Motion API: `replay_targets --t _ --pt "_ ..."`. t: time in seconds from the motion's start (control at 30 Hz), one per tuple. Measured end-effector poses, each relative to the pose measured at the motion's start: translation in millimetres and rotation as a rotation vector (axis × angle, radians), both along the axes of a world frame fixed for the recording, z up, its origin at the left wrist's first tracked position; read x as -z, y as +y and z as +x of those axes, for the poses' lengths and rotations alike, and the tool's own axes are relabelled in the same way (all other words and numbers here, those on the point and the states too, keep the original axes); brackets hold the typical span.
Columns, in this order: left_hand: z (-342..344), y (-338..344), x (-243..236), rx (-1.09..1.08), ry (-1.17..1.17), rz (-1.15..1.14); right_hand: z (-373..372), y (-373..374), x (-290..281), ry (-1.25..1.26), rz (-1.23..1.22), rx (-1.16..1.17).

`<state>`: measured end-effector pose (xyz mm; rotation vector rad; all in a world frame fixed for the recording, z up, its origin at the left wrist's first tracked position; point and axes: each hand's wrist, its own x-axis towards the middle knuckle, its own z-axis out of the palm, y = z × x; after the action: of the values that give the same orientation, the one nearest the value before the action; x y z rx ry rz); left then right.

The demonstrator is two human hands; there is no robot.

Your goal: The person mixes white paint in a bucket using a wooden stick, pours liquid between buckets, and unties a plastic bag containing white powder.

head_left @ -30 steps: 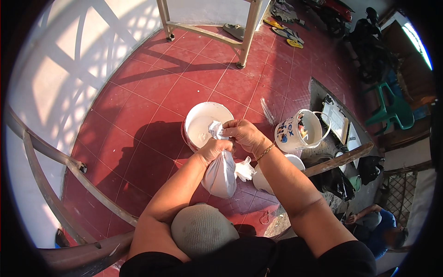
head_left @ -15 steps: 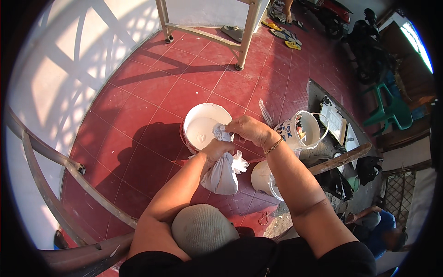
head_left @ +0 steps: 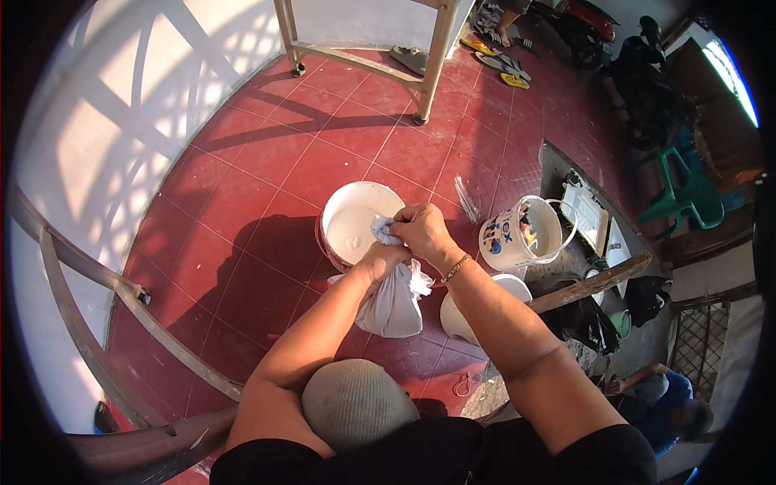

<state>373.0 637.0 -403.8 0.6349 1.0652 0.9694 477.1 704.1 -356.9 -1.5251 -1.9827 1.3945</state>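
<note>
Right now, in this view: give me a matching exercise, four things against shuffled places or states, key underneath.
1 white plastic bag
2 round white-rimmed bucket
3 white bucket with blue print
4 green plastic armchair

A near the view's right edge
B colourful scraps inside
C gripped by left hand and right hand
D pale contents, just beyond the hands

1-C, 2-D, 3-B, 4-A

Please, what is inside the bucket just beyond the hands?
In the bucket is something white, with an uneven patch. The bag, left hand and right hand cover part of the near right side; what is there, or beneath the white surface, cannot be seen.
</note>
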Motion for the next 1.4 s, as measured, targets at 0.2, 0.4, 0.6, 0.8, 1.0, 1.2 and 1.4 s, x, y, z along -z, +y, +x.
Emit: replay_targets --t 0.2,0.4,0.6,0.8,1.0,1.2,1.4 --pt "19 -7 12 -0.268 0.014 0.019 4 4 6 -0.053 0.13 0.094" --pt "29 -10 45 -0.362 0.461 0.195 -6 3 -1 -0.116 0.034 0.039" --pt "30 -18 41 -0.434 0.604 0.177 -2 22 -9 0.103 -0.316 -0.189" --pt "28 -26 20 -0.442 0.688 0.216 -11 20 -13 0.014 -0.391 -0.145" --pt "16 -27 23 -0.367 0.77 0.217 -20 14 10 -0.08 -0.065 -0.2" --pt "11 -24 16 -0.311 0.802 0.173 -29 5 15 -0.201 0.175 -0.175" --pt "10 -25 14 -0.314 0.753 0.165 -28 17 13 -0.23 0.011 -0.258"
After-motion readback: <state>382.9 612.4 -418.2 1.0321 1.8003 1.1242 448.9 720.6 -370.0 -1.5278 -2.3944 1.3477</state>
